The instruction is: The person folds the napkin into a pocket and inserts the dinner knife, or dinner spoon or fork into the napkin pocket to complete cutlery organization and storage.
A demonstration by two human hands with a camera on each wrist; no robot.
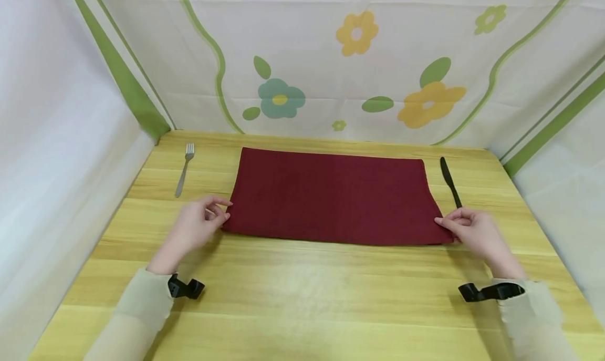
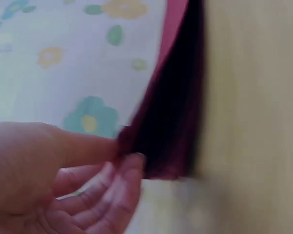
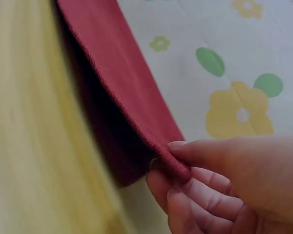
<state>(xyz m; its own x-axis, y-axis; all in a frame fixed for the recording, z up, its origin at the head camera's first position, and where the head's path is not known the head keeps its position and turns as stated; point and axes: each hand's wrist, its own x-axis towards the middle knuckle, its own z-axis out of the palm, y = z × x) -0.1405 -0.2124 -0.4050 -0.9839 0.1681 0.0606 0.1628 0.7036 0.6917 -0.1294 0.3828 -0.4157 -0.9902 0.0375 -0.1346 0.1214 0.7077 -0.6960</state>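
Observation:
A dark red cloth napkin (image 1: 331, 198) is stretched out wide between both hands, its near edge facing me. My left hand (image 1: 200, 222) pinches its left side close to the near corner. At the opposite end my right hand (image 1: 472, 232) grips the near right corner between thumb and fingers. In the left wrist view the napkin (image 2: 161, 117) shows a dark gap between two layers. The upper layer of the napkin (image 3: 122, 73) is raised in the right wrist view, with the corner between the thumb and fingers.
A fork (image 1: 185, 169) lies on the wooden table (image 1: 302, 303) left of the napkin. To the right lies a black knife (image 1: 450, 182), its lower end beside my right hand. White curtains with printed flowers (image 1: 356, 33) stand behind and at both sides.

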